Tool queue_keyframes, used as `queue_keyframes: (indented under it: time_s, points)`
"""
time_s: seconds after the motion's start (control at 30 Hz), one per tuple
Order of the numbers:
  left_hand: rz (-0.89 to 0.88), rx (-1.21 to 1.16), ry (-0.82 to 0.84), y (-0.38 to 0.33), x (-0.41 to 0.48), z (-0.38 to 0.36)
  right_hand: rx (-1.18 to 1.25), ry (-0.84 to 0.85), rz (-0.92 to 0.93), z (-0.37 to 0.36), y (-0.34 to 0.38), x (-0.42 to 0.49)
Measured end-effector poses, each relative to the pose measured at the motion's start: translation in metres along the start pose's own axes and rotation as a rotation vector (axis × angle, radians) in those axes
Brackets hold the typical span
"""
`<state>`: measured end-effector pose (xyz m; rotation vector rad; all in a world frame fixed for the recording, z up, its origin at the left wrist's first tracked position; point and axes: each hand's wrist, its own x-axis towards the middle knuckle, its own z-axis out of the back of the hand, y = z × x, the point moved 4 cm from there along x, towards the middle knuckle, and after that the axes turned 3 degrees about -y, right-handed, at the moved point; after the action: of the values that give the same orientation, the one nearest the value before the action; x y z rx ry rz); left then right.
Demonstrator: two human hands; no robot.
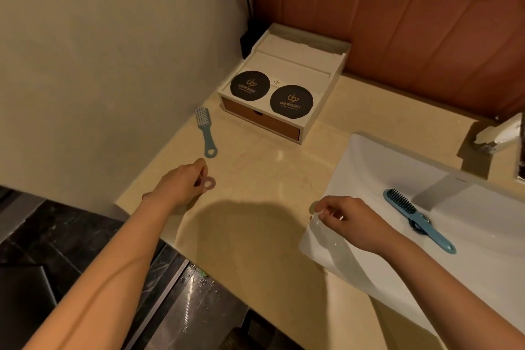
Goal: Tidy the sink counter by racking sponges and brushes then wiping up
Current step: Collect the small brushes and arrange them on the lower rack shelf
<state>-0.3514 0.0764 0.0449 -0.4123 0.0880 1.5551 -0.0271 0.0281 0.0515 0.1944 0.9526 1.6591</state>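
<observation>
Over the near tabletop (255, 167), fingers of the left hand (181, 182) pinch a pink ring (208, 183); those of the right hand (346, 219) pinch a clear item (314, 208) by the sink (369, 156).

Counter (270, 173): gleaming like polished beige stone
Basin (366, 162): showing smooth, glossy white ceramic
Basin brush (419, 220): looking matt blue plastic, perhaps
Floor (199, 307): shining dark, glossy

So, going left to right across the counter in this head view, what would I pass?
Pale brush → white box → right hand → dark-bristled brush in the sink → crumpled white paper.
</observation>
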Motion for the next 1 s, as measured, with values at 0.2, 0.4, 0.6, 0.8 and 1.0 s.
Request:
queue_keyframes:
  time_s: [0.2, 0.4, 0.6, 0.8, 1.0]
  points:
    - [-0.176, -0.12, -0.211, -0.031, 0.004, 0.032, 0.031, -0.014, -0.002, 0.006, 0.004, -0.001]
    - [-0.106, -0.579, -0.401, -0.067, 0.007, 0.068, 0.247, 0.008, -0.022, 0.006, 0.021, -0.001]
    - [0.143, -1.196, -0.366, -0.098, -0.01, 0.041, 0.916, 0.038, -0.269, 0.001, 0.04, -0.003]
    - [0.226, -1.441, -0.084, -0.131, -0.023, -0.007, 1.503, -0.247, -0.485, 0.001, 0.041, 0.009]
    - [-0.023, -1.204, 0.186, -0.132, -0.023, -0.013, 1.644, -0.435, -0.548, 0.007, 0.042, 0.019]
